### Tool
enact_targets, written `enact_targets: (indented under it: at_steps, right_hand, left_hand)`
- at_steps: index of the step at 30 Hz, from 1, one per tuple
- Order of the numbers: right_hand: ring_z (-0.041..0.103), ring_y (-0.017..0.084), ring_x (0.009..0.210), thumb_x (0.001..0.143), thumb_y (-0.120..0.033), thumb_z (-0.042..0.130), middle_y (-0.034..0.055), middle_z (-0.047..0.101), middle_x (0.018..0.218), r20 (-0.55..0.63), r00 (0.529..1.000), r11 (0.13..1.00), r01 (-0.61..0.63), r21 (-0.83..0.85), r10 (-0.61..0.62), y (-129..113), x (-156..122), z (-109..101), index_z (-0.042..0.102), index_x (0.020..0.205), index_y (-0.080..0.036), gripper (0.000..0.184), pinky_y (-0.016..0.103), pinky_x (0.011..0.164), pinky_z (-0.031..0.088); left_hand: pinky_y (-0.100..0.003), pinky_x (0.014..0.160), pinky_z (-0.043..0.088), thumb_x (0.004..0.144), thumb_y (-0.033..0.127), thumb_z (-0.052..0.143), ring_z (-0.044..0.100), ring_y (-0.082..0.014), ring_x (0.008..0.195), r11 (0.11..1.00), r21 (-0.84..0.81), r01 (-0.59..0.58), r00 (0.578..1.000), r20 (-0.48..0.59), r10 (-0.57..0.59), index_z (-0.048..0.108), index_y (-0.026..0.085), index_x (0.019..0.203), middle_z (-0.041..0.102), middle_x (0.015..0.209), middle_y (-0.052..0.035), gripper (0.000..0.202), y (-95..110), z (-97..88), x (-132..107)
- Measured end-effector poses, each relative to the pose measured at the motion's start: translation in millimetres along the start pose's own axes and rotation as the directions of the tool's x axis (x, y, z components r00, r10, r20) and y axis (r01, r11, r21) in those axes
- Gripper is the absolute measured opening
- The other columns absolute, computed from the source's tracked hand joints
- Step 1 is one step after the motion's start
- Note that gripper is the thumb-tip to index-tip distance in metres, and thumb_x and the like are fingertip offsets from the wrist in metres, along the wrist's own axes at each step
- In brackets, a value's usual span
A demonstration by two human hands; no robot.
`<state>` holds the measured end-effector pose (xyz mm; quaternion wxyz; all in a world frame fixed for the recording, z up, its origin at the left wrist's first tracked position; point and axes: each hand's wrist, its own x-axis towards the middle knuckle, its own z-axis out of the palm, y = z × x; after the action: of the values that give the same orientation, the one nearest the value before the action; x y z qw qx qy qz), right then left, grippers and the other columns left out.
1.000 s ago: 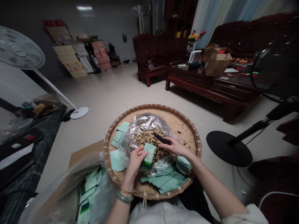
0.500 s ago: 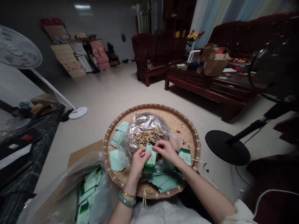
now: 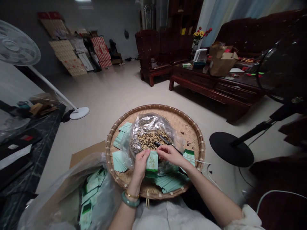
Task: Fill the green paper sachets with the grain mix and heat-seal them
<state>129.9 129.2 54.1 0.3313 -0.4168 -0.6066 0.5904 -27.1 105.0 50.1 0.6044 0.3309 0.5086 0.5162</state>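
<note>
Bamboo was the first thing I saw on my screen: a round woven tray (image 3: 188, 134), and on it a foil-lined plastic bag (image 3: 146, 124) with its mouth open and a crumbly dried mix (image 3: 150, 140) inside.

Where was the thing that the hands were working with?

It was a pale green paper packet (image 3: 152, 163), standing almost upright over the front edge of the bag, just above the tray. My view of it was good, and it had some small print on the face.

How was the left hand (image 3: 142, 164)?

It was clamped on that packet from the left side. A jade bangle (image 3: 130, 200) and a thin gold bracelet (image 3: 131, 195) were on that wrist.

And the right hand (image 3: 169, 154)?

It was apart from the left hand, with its fingertips just beside the top of the packet. A dark slim tool (image 3: 168, 143) lay across the fingers, but I could not tell if they were closed on it.

What else did you see near them?

More green packets were on the tray, a spread stack (image 3: 119, 161) at the left and a fanned pile (image 3: 171, 182) below the right forearm. A clear plastic sack (image 3: 90, 188) full of packets lay in front of the tray, on a brown cardboard sheet (image 3: 87, 153). A white standing fan (image 3: 16, 43) was far to the left.
</note>
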Motion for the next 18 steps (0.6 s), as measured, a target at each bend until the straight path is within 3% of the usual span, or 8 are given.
enact_targets:
  at_steps: [3,6,9,11,14,16,18]
  right_hand:
    - [0.051,0.010,0.053,0.075,-0.057,0.057,-0.0003,0.058,0.071,-0.032,0.997,0.992,-0.072,0.105,0.075,0,1,-5,0.058,0.085,-0.017,0.041,0.018,0.041,0.038]
    - [0.053,0.010,0.050,0.074,-0.065,0.052,-0.0004,0.058,0.066,-0.081,0.985,0.976,-0.135,0.173,0.151,1,1,-15,0.054,0.079,-0.017,0.049,0.018,0.038,0.039]
    - [0.054,0.010,0.048,0.074,-0.068,0.048,-0.0005,0.057,0.061,-0.047,0.979,0.965,-0.188,0.183,0.199,5,0,-25,0.054,0.076,-0.017,0.051,0.019,0.038,0.039]
    - [0.053,0.010,0.047,0.078,-0.066,0.044,-0.0005,0.058,0.059,0.000,0.974,0.967,-0.223,0.123,0.225,8,-2,-29,0.054,0.075,-0.016,0.051,0.019,0.039,0.039]
    - [0.050,0.010,0.047,0.080,-0.051,0.051,-0.0014,0.057,0.054,0.112,0.974,0.967,-0.175,-0.188,0.198,11,-6,-29,0.058,0.066,-0.014,0.040,0.020,0.045,0.037]
    - [0.052,0.010,0.051,0.075,-0.037,0.063,-0.0015,0.059,0.054,0.195,0.965,0.888,-0.069,-0.454,0.175,10,-10,-27,0.064,0.063,-0.014,0.026,0.020,0.049,0.035]
    - [0.055,0.011,0.056,0.071,-0.028,0.068,-0.0009,0.064,0.059,0.240,0.956,0.791,0.013,-0.612,0.169,7,-14,-20,0.070,0.068,-0.015,0.014,0.020,0.053,0.035]
  left_hand:
    - [-0.021,0.053,0.043,0.066,0.038,0.074,0.056,-0.0110,0.055,0.992,-0.120,0.040,0.999,0.039,-0.036,0.069,0.010,0.074,0.066,0.064,-0.0024,0.029,7,-6.2,0]
    - [-0.019,0.049,0.043,0.071,0.031,0.071,0.058,-0.0100,0.055,0.918,-0.390,0.067,0.997,0.062,-0.046,0.069,0.015,0.075,0.069,0.069,-0.0017,0.016,19,-29.7,-1]
    - [-0.014,0.044,0.039,0.077,0.032,0.066,0.055,-0.0050,0.050,0.663,-0.748,-0.037,0.990,0.063,0.127,0.068,0.026,0.074,0.068,0.067,0.0063,0.007,31,-60.8,-4]
    - [-0.012,0.043,0.038,0.079,0.031,0.064,0.053,-0.0026,0.045,0.509,-0.858,-0.075,0.975,0.044,0.218,0.069,0.031,0.073,0.068,0.064,0.0097,0.008,36,-72.8,-5]
    - [-0.018,0.043,0.042,0.078,0.036,0.064,0.055,-0.0079,0.045,0.602,-0.793,0.100,0.976,0.196,0.096,0.070,0.028,0.065,0.070,0.063,0.0052,0.016,37,-68.5,-5]
    - [-0.024,0.045,0.046,0.077,0.040,0.064,0.059,-0.0122,0.048,0.685,-0.708,0.171,0.969,0.248,0.013,0.070,0.024,0.063,0.071,0.062,0.0013,0.022,33,-55.7,-5]
    - [-0.026,0.051,0.050,0.079,0.037,0.061,0.063,-0.0151,0.054,0.758,-0.619,0.206,0.965,0.256,-0.053,0.070,0.019,0.066,0.072,0.065,-0.0032,0.024,27,-42.1,-3]
